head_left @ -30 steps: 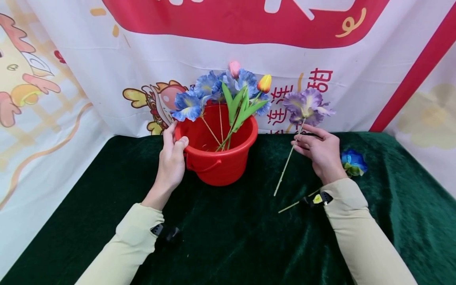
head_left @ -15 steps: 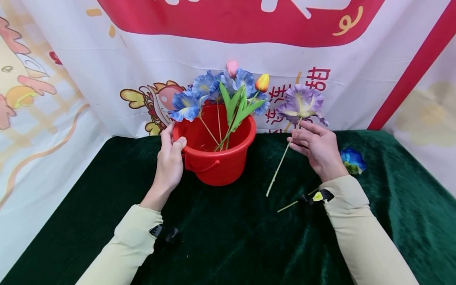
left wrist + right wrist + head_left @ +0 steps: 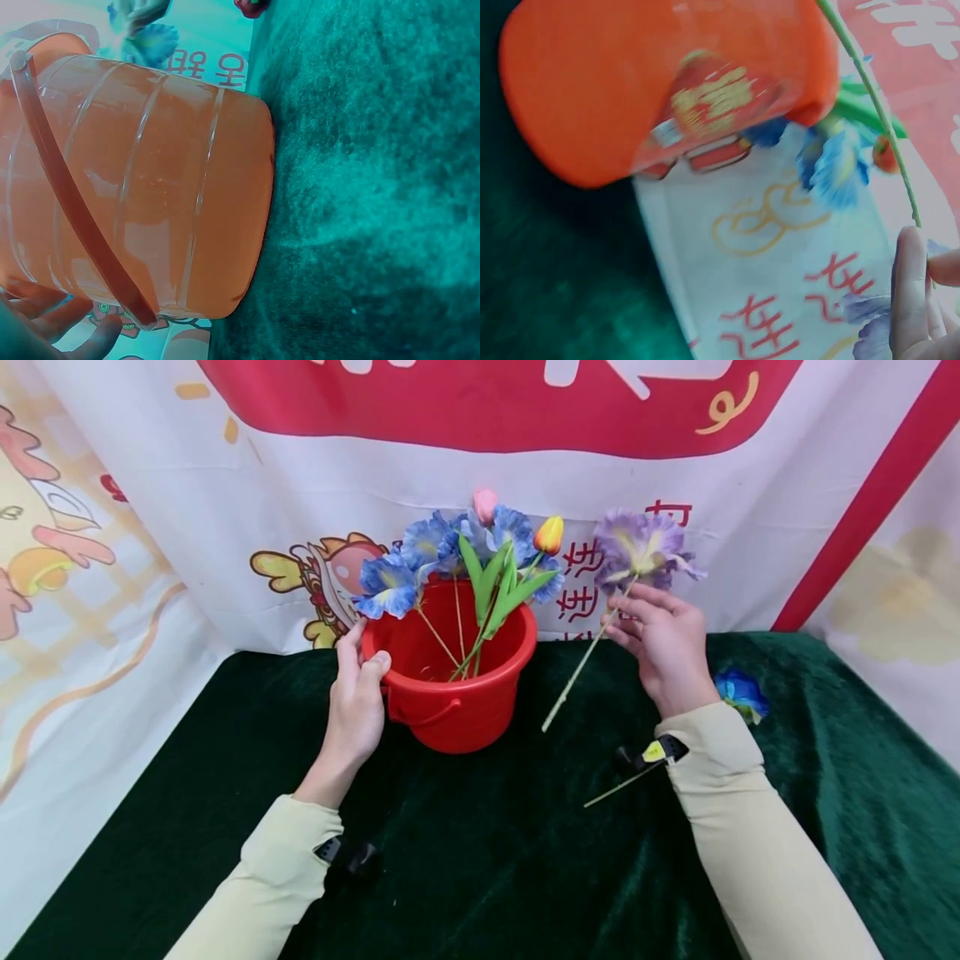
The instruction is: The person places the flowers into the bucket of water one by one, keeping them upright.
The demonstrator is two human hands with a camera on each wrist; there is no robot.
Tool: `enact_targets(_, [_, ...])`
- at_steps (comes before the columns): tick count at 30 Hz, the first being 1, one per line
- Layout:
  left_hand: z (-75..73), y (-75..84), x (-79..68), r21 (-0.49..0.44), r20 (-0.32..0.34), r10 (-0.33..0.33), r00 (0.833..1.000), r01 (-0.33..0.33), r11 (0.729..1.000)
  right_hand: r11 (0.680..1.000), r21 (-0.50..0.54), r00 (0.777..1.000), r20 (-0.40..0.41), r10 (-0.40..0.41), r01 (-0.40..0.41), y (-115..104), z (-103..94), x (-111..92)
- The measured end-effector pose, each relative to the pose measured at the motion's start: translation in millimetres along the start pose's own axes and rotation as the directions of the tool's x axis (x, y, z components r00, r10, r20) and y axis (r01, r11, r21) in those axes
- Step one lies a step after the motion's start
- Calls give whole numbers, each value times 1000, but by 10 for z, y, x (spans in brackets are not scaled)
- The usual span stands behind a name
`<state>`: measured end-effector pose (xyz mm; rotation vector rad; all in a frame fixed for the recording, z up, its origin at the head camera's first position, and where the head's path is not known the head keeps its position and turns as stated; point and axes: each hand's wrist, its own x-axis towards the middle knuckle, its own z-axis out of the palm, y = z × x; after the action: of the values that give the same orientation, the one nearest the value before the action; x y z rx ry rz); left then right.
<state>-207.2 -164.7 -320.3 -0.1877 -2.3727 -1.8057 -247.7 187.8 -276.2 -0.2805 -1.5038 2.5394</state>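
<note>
1. At the left side of the red bucket (image 3: 480,718), the left hand (image 3: 356,706) grips the rim, its thumb on the edge and its fingers along the outer wall.
2. To the bucket's right, the right hand (image 3: 667,647) pinches a purple flower (image 3: 641,550) by the stem, below the bloom; the stem's lower end slants toward the bucket, outside it.
3. Inside the bucket stand blue flowers (image 3: 387,587), a pink tulip (image 3: 485,506) and a yellow-orange tulip (image 3: 550,535), blooms above its rim.
4. Farther right of the bucket lies a blue bloom (image 3: 742,691).
5. Under the bucket spreads green cloth (image 3: 450,860); behind it hangs a printed banner (image 3: 375,468).
</note>
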Motion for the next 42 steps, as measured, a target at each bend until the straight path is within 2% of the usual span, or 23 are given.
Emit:
enact_targets(9, [11, 7, 3, 26, -16, -11, 1000, 11, 1000, 992, 68, 992, -69, -105, 110, -297, 463, 72])
enact_targets(13, [19, 9, 3, 23, -15, -13, 1000, 13, 1000, 970, -18, 966, -81, -244, 243, -222, 614, 88])
enact_targets(15, [18, 7, 4, 22, -14, -12, 1000, 13, 1000, 946, -92, 945, -77, -318, 310, -142, 675, 87])
enact_targets(18, [11, 9, 3, 23, -19, -6, 1000, 6, 1000, 911, -182, 922, -46, -385, 371, -14, 742, 79])
enact_targets(23, [10, 3, 2, 22, -25, 8, 1000, -7, 1000, 840, -342, 892, -8, -452, 422, 179, 813, 79])
enact_targets(28, [20, -4, 7, 20, -21, 12, 1000, -12, 1000, 723, -533, 866, 36, -499, 439, 304, 860, 86])
enact_targets(32, [13, -6, 11, 14, -19, 11, 1000, -11, 1000, 624, -657, 867, 95, -488, 423, 385, 913, 70])
enact_targets(34, [12, -7, 11, 11, -18, 11, 1000, -10, 1000, 591, -694, 876, 121, -467, 412, 428, 927, 53])
enact_targets(35, [13, -6, 10, 9, -16, 10, 1000, -10, 1000, 587, -698, 880, 134, -456, 411, 447, 930, 47])
enact_targets(37, [17, -5, 7, 9, -15, 9, 1000, -9, 1000, 606, -688, 893, 145, -425, 400, 475, 930, 27])
enact_targets(42, [18, -1, 3, 9, -13, 13, 1000, -13, 1000, 715, -621, 942, 131, -310, 322, 474, 899, -31])
